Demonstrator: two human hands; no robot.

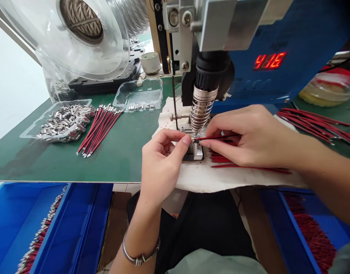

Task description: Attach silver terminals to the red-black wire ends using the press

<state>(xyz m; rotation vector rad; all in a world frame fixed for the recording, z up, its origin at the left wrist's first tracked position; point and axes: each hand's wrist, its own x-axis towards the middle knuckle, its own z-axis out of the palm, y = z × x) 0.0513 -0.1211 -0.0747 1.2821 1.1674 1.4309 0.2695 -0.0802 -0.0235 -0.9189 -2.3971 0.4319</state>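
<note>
My right hand [250, 133] pinches a thin red-and-black wire [216, 138] between thumb and fingers. The wire's end points left, to just under the tip of a spring-wrapped soldering iron [203, 104]. From the other side my left hand [162, 163] has its thumb and forefinger pressed together beside the tip; whatever they grip is hidden. Below the tip stands a small metal fixture [198, 151]. More red-and-black wires [223, 156] lie under my right hand on a white sheet [200, 179].
Left on the green table [118, 152] are a tray of small metal connectors [63, 123], a bundle of wires with metal ends [99, 131] and another clear tray [139, 95]. A blue machine [300, 49] reads 416. Blue bins [86, 220] stand below.
</note>
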